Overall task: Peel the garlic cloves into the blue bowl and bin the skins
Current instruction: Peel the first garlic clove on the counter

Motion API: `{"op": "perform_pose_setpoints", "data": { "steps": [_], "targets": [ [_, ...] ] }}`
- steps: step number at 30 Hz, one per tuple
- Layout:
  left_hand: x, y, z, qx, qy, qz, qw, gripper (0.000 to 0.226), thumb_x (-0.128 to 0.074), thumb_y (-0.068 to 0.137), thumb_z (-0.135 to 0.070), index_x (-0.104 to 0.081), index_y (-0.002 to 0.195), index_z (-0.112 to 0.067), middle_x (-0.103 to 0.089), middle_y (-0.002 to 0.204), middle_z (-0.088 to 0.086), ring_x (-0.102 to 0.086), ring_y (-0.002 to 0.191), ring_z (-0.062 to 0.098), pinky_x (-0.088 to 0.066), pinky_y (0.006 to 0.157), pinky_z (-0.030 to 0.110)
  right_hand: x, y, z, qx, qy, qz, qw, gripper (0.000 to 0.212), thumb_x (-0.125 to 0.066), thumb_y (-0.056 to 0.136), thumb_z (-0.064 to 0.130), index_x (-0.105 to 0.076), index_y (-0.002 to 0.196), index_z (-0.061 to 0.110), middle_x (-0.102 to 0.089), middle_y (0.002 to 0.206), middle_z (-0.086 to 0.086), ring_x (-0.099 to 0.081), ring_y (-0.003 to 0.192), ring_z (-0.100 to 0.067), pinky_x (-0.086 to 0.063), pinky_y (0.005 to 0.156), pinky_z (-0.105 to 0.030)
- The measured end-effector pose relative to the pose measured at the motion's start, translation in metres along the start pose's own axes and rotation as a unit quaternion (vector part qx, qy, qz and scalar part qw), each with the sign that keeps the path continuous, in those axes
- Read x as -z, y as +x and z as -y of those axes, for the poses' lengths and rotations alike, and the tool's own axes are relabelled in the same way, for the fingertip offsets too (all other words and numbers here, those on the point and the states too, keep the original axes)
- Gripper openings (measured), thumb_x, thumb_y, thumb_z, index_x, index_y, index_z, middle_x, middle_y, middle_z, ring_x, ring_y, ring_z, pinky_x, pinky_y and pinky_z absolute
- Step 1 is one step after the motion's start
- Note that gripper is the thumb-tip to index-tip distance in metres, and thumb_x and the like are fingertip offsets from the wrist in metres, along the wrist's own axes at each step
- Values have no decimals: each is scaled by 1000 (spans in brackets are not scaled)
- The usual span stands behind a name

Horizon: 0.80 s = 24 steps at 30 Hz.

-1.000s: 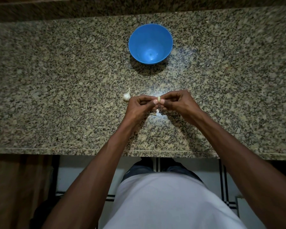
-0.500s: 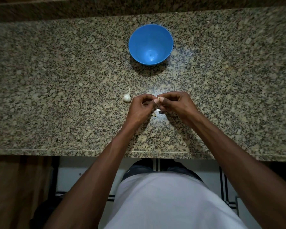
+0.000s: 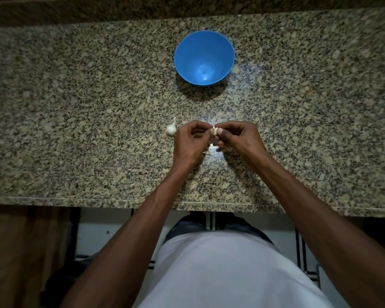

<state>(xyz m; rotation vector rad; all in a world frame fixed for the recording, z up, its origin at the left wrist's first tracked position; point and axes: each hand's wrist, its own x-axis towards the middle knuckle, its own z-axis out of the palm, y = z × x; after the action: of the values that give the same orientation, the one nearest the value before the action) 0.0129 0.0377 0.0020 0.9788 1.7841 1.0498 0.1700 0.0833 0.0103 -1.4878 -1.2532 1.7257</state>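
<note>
Together both hands (image 3: 218, 138) pinch one garlic clove (image 3: 215, 130).

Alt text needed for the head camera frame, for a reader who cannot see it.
Seen from above, a person's left hand and right hand pinch a small garlic clove between them over a speckled granite counter. An empty blue bowl stands beyond the hands, and another garlic piece lies left of them.

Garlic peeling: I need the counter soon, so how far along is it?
Early. Done: nothing visible in the blue bowl. In hand: the left hand and right hand pinch one garlic clove between their fingertips above the counter, with skin scraps lying beneath. Left: the garlic piece beside the left hand, then binning the skins; no bin is in view.
</note>
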Motion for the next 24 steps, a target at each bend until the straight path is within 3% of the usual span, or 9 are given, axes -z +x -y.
{"op": "perform_pose_setpoints", "data": {
  "steps": [6, 12, 18, 24],
  "targets": [
    [-5, 1, -3, -46, 58, -1, 997, 21, -83, 87, -26, -76, 100, -10, -76, 91, -4, -75, 85, 6, -65, 75, 29, -1, -2, -4, 12, 5, 1, 1000, 25, -78, 93, 14, -78, 115, 4, -80, 103, -9, -78, 93, -26, -65, 83, -39],
    [-8, 1, 0, -51, 57, -11, 997, 19, -84, 86, -22, -73, 97, -10, -74, 87, -3, -73, 81, 7, -65, 72, 30, 2, 1, -5, -40, 68, 40, 996, 24, -74, 94, 5, -75, 118, 0, -79, 110, -13, -76, 106, -26, -62, 94, -37],
    [-6, 1, 3, 72, -106, -9, 992, 15, -81, 87, -6, -74, 100, -5, -78, 95, 4, -76, 93, 19, -64, 84, 37, 12, 3, -8, -111, 120, 43, 986, 23, -68, 98, 4, -75, 120, 6, -76, 99, -18, -68, 94, -31, -55, 100, -54],
    [1, 3, 3, 79, -116, 16, 990, 22, -85, 84, -10, -76, 103, -7, -79, 101, 2, -76, 98, 16, -62, 84, 29, 23, 10, -5, -119, 111, 40, 986, 18, -68, 98, 3, -73, 116, 2, -77, 105, -24, -72, 92, -33, -62, 89, -47]
  ]
}}
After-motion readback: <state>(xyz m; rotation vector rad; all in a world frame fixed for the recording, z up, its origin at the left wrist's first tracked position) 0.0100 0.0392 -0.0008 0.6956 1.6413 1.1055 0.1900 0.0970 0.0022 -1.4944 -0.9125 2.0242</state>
